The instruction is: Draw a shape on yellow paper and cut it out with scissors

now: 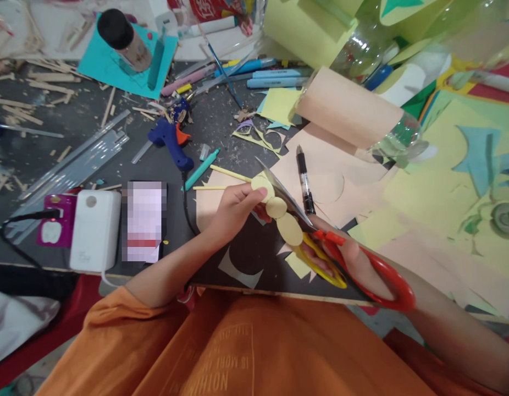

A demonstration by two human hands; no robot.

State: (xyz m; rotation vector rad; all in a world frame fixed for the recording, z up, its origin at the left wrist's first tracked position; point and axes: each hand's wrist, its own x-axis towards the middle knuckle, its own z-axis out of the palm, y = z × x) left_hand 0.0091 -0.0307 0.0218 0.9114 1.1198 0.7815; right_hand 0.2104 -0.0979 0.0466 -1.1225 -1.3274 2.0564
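My left hand pinches a pale yellow paper piece shaped like a string of joined circles, held above the dark table. My right hand grips red-and-yellow-handled scissors, fingers through the loops. The scissor blades run up alongside the yellow circles, touching the paper's edge. A black pen lies just beyond on peach paper.
A blue glue gun, clear glue sticks, a white charger block, a phone, markers, wooden sticks and paper scraps crowd the table. A paper-wrapped plastic bottle lies at right over coloured sheets.
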